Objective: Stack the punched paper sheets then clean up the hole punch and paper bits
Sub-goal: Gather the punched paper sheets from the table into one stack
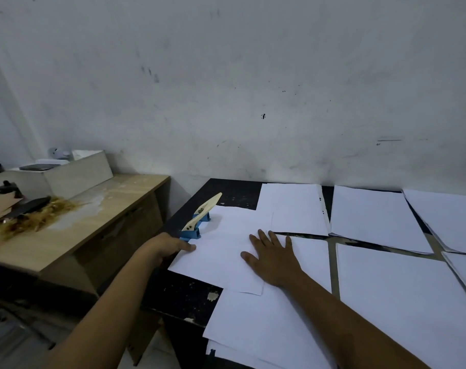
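**A:** What am I looking at on your feed?

**B:** I'm seeing the right hand (273, 258) lying flat on a white paper sheet (221, 251), its fingers (264, 237) straight and slightly spread, pressing down. The left hand (170, 246) is resting at that sheet's left edge, near the dark bench (189, 296) border; its fingers are pointing along the paper, but I cannot tell whether they are pinching the edge or only touching it.

**A:** Where is the punch sitting?

**B:** The blue hole punch with the cream lever handle (198, 219) is standing just beyond the left hand, at the sheet's far-left corner, handle tilting upward. More white sheets are lying around: one punched sheet (295, 209) behind the right hand, showing small dark holes along its right edge, others (373, 217) spreading off to the right, and several (280, 328) overlapping near me.

**A:** Anything off to the side?

**B:** A light wooden desk (98, 217) is standing to the left, carrying golden shreds (37, 214) and dark tools.
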